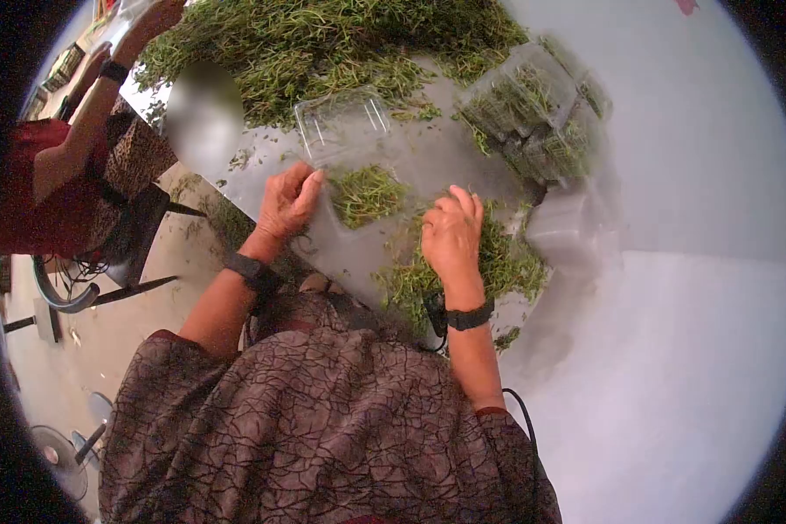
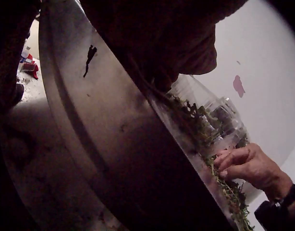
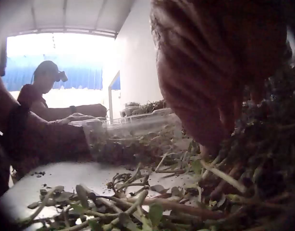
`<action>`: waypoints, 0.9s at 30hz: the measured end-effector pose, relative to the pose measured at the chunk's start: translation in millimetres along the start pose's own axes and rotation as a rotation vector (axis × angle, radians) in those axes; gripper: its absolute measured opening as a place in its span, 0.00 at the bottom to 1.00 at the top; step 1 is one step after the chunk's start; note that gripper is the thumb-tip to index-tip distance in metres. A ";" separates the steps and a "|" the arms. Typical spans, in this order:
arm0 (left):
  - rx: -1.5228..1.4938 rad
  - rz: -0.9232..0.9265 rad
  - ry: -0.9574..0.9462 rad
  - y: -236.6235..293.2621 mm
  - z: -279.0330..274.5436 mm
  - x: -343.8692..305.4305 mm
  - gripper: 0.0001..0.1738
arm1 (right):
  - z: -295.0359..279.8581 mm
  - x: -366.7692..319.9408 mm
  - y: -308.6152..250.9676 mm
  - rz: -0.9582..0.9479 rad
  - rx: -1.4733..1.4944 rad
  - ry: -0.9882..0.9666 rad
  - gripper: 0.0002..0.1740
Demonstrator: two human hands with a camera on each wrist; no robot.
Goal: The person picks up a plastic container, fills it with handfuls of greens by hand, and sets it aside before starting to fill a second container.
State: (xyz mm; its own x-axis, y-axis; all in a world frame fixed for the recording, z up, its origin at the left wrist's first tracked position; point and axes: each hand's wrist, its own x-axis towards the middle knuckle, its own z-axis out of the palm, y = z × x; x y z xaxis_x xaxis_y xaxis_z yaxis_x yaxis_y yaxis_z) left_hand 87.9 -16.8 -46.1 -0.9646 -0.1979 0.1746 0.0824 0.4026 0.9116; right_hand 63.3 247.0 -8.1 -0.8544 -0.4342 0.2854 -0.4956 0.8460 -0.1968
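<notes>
A clear plastic clamshell container (image 1: 351,232) lies with its lid (image 1: 341,120) folded back, and green leafy stems (image 1: 368,194) fill part of its base. My left hand (image 1: 286,203) holds the container's left edge between thumb and fingers. To the right of it, my right hand (image 1: 452,237) is over a loose heap of the same greens (image 1: 513,253). In the left wrist view the right hand's thumb and fingers (image 2: 234,161) come together among the stems. Seen from the right wrist, its fingers (image 3: 205,130) point down into the heap.
A large mound of greens (image 1: 323,44) covers the far side of the table. Filled clamshells (image 1: 528,105) are stacked at right, beside a clear plastic container (image 1: 568,218). White wall (image 1: 699,175) borders the right side. Another person (image 1: 52,183) works at left, near a chair (image 1: 131,253).
</notes>
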 end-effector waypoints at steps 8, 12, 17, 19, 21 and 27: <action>0.053 -0.001 0.022 -3.3 0.9 2.6 0.14 | -20.2 -0.6 5.3 0.099 0.128 0.024 0.03; 0.092 0.057 0.044 -5.4 1.5 3.1 0.14 | -6.0 5.4 -2.7 -0.001 -0.030 0.048 0.04; 0.116 0.013 0.017 -1.5 -0.7 2.6 0.14 | 3.2 1.6 2.8 -0.009 -0.101 0.051 0.04; 0.105 -0.001 0.023 -0.6 -0.3 1.4 0.14 | -2.4 2.5 4.6 0.003 -0.028 0.082 0.03; 0.088 -0.011 0.021 -1.3 0.8 1.7 0.14 | -8.7 0.2 5.8 0.029 0.036 0.127 0.02; 0.068 -0.002 0.013 -7.1 0.6 1.6 0.14 | -35.9 0.1 9.3 0.108 0.156 0.259 0.03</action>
State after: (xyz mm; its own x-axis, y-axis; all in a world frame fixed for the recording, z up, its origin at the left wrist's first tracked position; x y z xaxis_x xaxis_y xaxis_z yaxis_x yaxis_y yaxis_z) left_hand 85.7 -19.5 -52.5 -0.9612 -0.2106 0.1782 0.0628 0.4621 0.8846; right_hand 64.1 266.0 23.8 -0.8451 -0.2339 0.4806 -0.4392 0.8165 -0.3748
